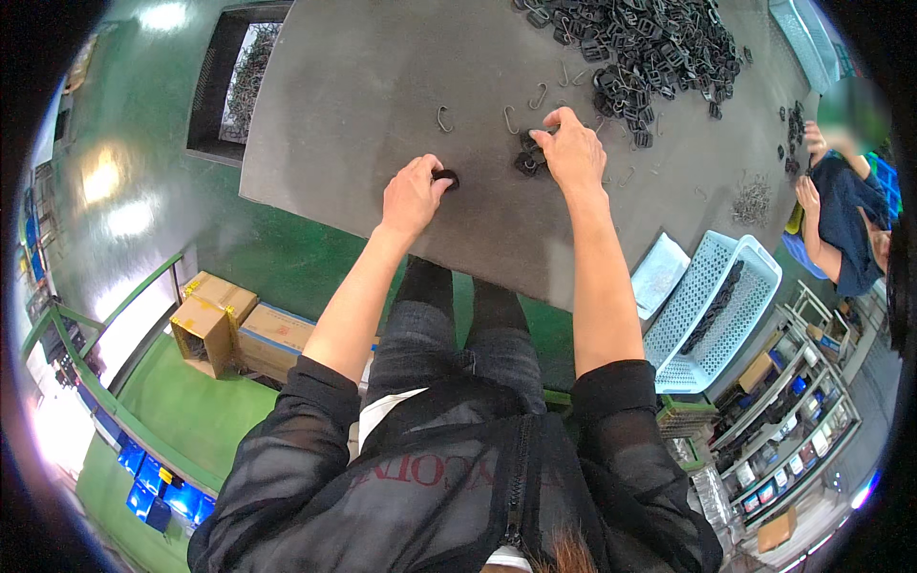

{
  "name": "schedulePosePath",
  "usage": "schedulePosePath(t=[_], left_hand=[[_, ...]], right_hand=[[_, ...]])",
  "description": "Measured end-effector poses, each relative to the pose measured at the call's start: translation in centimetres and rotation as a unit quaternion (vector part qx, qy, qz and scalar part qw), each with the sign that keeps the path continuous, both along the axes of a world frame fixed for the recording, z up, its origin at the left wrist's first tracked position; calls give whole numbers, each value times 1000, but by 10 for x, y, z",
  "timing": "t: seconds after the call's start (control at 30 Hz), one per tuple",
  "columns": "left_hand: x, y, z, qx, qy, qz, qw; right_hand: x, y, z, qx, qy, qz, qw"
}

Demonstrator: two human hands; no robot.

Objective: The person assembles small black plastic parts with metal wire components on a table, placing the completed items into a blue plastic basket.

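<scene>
My left hand [411,199] is closed over the grey tabletop, thumb and fingers pinching a small black plastic piece [447,179]. To its right, my right hand [575,155] has thumb and forefinger bent together at a little cluster of black plastic buckles [528,162]. A black part seems to be between those fingertips, though the fingers partly cover it. Beyond the hands lie loose wire hooks: one metal hook [444,119] ahead of the left hand, a second hook [511,119] and a third hook [539,95] by the right.
A large heap of black buckles with metal hooks [659,48] spreads over the far right. Small metal pieces [752,199] lie nearer the right edge. A light-blue basket [702,277] stands at the right, with a co-worker [841,210] beyond. A dark-framed bin [215,105] adjoins the left edge.
</scene>
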State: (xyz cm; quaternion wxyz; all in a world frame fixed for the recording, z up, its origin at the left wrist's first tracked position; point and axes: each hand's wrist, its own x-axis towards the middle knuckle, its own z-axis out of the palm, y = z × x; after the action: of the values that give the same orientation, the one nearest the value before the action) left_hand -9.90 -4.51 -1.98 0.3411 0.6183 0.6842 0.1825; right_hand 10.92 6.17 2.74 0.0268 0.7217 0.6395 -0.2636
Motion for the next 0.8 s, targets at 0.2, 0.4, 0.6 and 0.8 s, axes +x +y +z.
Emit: schedulePosePath(t=[0.2,0.4,0.6,0.8], left_hand=[[-35,13,41,-341,-504,20,793],[-19,20,34,-285,-633,84,715],[17,34,45,-297,-562,162,755],[161,40,60,-356,-520,135,765]], right_hand=[[-4,-7,-10,19,-37,90,995],[1,-7,-19,8,-10,110,994],[81,-20,-2,-101,231,-165,954],[183,-82,41,6,312,-355,881]])
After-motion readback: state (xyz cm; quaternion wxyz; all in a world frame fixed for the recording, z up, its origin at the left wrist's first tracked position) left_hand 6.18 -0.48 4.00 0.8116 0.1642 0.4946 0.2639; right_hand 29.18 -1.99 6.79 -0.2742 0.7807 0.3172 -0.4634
